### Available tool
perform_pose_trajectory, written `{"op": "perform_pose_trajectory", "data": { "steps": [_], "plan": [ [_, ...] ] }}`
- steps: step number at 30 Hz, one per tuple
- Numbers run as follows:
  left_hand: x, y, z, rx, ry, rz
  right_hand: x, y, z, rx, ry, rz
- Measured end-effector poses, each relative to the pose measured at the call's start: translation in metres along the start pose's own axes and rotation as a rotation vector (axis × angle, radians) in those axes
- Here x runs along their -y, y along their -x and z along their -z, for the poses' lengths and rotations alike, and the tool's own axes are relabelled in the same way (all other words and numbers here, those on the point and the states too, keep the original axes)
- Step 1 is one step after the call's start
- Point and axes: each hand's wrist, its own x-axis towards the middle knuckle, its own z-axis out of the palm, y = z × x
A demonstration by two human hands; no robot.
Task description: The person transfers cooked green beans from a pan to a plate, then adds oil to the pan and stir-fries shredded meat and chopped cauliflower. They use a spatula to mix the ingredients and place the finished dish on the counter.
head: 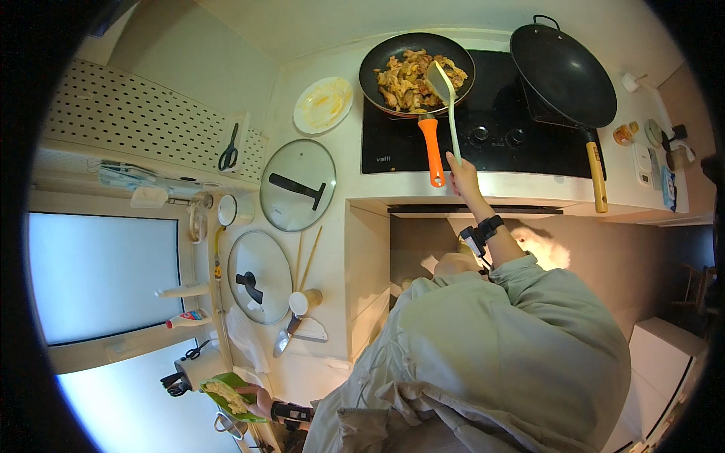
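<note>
My right hand (465, 176) grips the handle of a pale green spatula (452, 124). The spatula's head lies over browned, chopped food (405, 82) in a black frying pan (371, 56). Beside my fingers, the pan's orange handle (432, 150) points towards me; I cannot tell whether they touch it. Far off at the lower left, my left hand (260, 402) holds a green tray (229, 380) by its edge. Pale, lumpy food (222, 394) lies in the tray. The frying pan stands on the left side of a black glass cooktop (396, 158).
A black wok (566, 73) with a wooden handle stands at the cooktop's right. Left of it are a stained white plate (323, 105), two glass lids (294, 164), chopsticks (310, 257) and a knife (287, 335). A fluffy light-coloured animal (541, 246) is on the floor.
</note>
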Motion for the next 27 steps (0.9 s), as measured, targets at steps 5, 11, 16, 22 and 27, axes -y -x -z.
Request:
{"op": "perform_pose_trajectory", "data": {
  "steps": [5,11,16,22,27],
  "plan": [
    [0.000,-0.006,0.003,-0.010,0.002,0.004,-0.011,-0.006,-0.007,-0.012,-0.017,0.008],
    [-0.001,-0.011,0.004,-0.014,0.007,0.008,-0.017,-0.011,-0.009,-0.013,0.056,0.014],
    [-0.002,-0.013,0.004,-0.019,0.010,0.014,-0.015,-0.009,-0.011,-0.026,0.114,0.013],
    [-0.003,-0.013,0.004,-0.025,0.014,0.018,-0.008,-0.006,-0.014,-0.030,0.152,0.002],
    [-0.003,-0.011,0.006,-0.027,0.022,0.024,-0.007,-0.005,-0.014,-0.029,0.172,0.011]
  ]
}}
